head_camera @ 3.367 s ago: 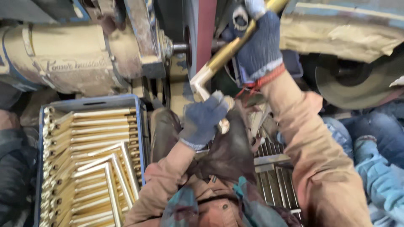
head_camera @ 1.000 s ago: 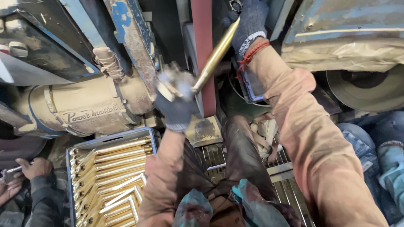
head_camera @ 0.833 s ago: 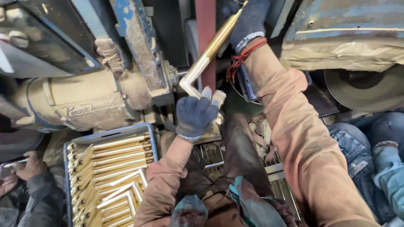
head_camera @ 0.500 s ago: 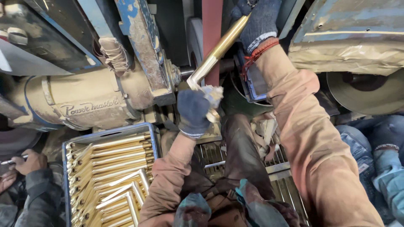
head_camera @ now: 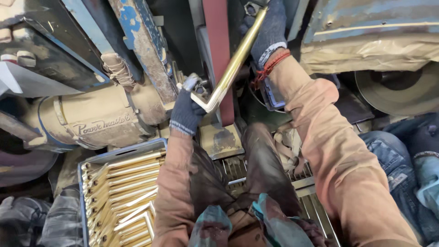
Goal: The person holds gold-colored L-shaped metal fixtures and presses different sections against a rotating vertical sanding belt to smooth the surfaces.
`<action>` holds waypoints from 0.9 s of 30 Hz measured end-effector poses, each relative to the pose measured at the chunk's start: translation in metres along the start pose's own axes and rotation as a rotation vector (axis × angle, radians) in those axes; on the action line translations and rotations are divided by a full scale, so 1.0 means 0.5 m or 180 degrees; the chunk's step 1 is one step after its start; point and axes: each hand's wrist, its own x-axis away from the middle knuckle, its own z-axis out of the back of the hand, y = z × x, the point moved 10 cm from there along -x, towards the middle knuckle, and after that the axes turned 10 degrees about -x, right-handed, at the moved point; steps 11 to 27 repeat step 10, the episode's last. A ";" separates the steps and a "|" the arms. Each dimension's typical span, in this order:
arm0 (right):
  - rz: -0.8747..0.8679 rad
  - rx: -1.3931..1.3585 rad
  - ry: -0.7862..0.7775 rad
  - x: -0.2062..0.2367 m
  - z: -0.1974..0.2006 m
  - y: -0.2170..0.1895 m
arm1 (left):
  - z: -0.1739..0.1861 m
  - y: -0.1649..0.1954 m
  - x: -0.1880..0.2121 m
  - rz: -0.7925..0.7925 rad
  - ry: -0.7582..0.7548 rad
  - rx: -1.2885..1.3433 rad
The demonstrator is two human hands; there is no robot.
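While the left hand (head_camera: 186, 112) grips the short bent end of a brass rod (head_camera: 231, 68), the right hand (head_camera: 267, 27) clenches its far upper end. Between the two grips the rod lies against a red belt (head_camera: 219, 55). Below the left grip sits a crate (head_camera: 82, 183) of like rods, beside a dusty motor (head_camera: 91, 121).

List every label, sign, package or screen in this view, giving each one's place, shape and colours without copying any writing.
Raised lettering on the motor housing: left of the gloved left hand, cursive, cast into the dusty tan cylinder, same colour as it.
Blue plastic crate: lower left, rectangular, holding rows of brass angle pieces.
No paper labels, signs or screens show.
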 end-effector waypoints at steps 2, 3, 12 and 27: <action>0.0043 -0.0139 -0.0418 0.022 -0.025 -0.012 | -0.030 0.014 0.047 -0.0168 0.0054 0.0069; 0.0051 -0.0236 -0.0477 0.038 -0.024 -0.014 | -0.033 0.019 0.088 -0.0271 0.0233 0.0055; -0.0393 0.0014 -0.0533 0.139 -0.039 -0.007 | -0.128 -0.026 0.286 -0.0621 0.0110 -0.0817; -0.0393 0.0014 -0.0533 0.139 -0.039 -0.007 | -0.128 -0.026 0.286 -0.0621 0.0110 -0.0817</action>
